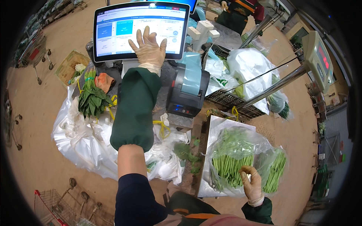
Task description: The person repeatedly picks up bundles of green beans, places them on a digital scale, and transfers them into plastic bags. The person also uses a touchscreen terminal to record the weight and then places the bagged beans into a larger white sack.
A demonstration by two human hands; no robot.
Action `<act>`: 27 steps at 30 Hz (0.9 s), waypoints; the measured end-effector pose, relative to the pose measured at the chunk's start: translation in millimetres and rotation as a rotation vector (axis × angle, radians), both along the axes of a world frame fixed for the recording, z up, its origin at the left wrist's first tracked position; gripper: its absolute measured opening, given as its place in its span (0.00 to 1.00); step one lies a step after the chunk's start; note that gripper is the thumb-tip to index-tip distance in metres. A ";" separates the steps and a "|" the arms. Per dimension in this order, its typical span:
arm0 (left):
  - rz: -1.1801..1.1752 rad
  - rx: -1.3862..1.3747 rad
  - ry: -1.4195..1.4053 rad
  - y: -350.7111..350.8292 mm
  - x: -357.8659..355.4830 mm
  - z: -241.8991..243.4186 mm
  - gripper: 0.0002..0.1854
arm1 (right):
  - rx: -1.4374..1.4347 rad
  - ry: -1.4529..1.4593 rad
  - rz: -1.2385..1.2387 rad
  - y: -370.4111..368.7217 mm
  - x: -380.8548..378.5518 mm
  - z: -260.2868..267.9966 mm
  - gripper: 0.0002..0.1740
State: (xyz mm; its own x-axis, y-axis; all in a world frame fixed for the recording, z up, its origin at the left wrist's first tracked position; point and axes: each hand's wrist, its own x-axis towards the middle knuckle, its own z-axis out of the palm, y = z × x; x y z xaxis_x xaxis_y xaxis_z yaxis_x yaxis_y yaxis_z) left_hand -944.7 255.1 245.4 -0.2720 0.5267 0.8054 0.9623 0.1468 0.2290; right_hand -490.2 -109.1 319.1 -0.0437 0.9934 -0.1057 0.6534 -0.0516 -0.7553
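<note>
My left hand [148, 49], in a thin translucent glove, is spread over the lit touchscreen monitor [110, 42], fingertips at the glass. It holds nothing. A green oversleeve covers that forearm. Lower right, my gloved right hand [252, 185] is half curled beside a clear plastic bag of long green beans [232, 166]. Whether its thumb and finger pinch the film cannot be made out. The bag lies on the steel scale platform [216, 128], with a second bunch of bagged beans [274, 171] at its right edge. The scale's display head [318, 60] stands on a metal pole.
A black label printer [186, 90] stands right of my left forearm. White plastic bags [87, 135] and a tied bunch of leafy greens [93, 97] lie left. A black crate [232, 103] holds bagged vegetables. Another person [237, 14] stands beyond. A shopping cart [56, 207] is lower left.
</note>
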 end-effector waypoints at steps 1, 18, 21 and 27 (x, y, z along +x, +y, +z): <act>0.031 -0.022 0.021 2.3 -0.8 2.7 0.25 | 0.018 -0.007 0.016 0.2 -0.3 -0.6 0.13; -0.181 -0.078 0.020 -6.2 40.8 20.1 0.24 | -0.058 -0.019 0.045 -2.6 22.4 -1.6 0.14; -0.137 -0.003 -0.003 -3.4 40.5 25.5 0.27 | -0.057 -0.020 0.068 0.9 18.0 -4.7 0.14; -0.219 0.163 -0.042 -32.9 53.0 -8.3 0.22 | -0.120 0.057 -0.034 -6.8 25.3 -13.7 0.15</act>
